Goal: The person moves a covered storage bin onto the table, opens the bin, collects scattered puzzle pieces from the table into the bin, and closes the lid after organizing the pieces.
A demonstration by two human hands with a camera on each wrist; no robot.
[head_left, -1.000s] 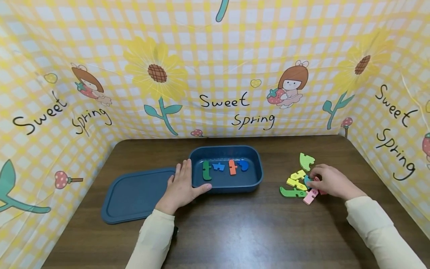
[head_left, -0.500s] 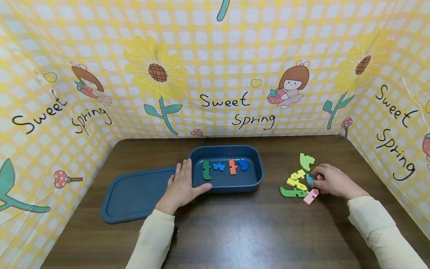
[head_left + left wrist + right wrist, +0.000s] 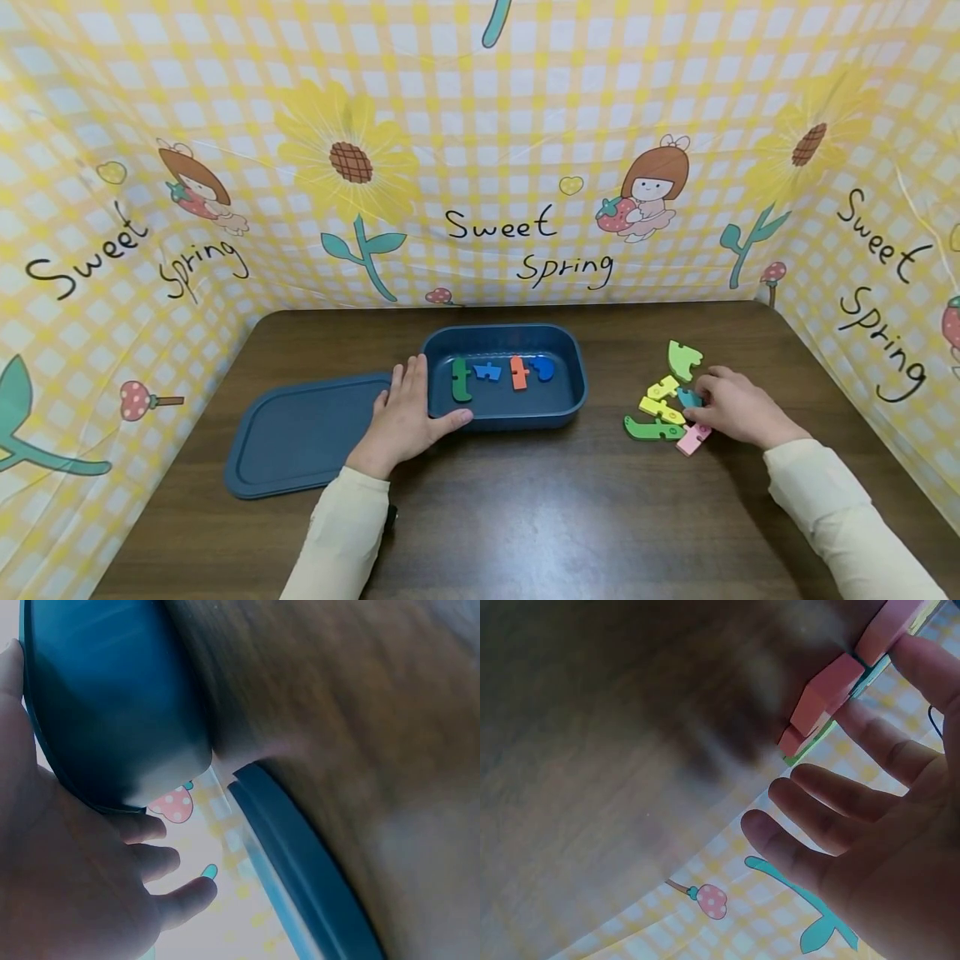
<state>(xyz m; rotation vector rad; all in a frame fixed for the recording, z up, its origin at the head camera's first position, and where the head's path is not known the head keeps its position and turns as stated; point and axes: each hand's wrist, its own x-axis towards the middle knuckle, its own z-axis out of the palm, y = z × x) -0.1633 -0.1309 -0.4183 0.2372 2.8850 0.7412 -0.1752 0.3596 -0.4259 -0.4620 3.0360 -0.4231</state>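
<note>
In the head view my left hand (image 3: 405,421) rests its spread fingers along the left side of a dark blue box (image 3: 517,412), thumb over the front rim. Inside lie a green piece (image 3: 460,380), a small blue piece (image 3: 488,372), an orange piece (image 3: 518,373) and a rounded blue piece (image 3: 542,368). My right hand (image 3: 738,407) is low over a pile of flat notched pieces, thumb and index fingertip beside a teal piece (image 3: 687,398). Red pieces (image 3: 829,690) show by the index finger in the right wrist view; from above the hand hides them.
A dark blue lid (image 3: 307,437) lies left of the box. Around the right hand are a light green piece (image 3: 682,360), yellow pieces (image 3: 662,409), a long green piece (image 3: 651,429) and a pink piece (image 3: 693,438). A printed cloth (image 3: 480,167) surrounds the brown table (image 3: 510,517).
My right hand shifts slightly right, then back left over the pile, covering the red pieces again. The teal piece has moved a little. My left hand stays at the box.
</note>
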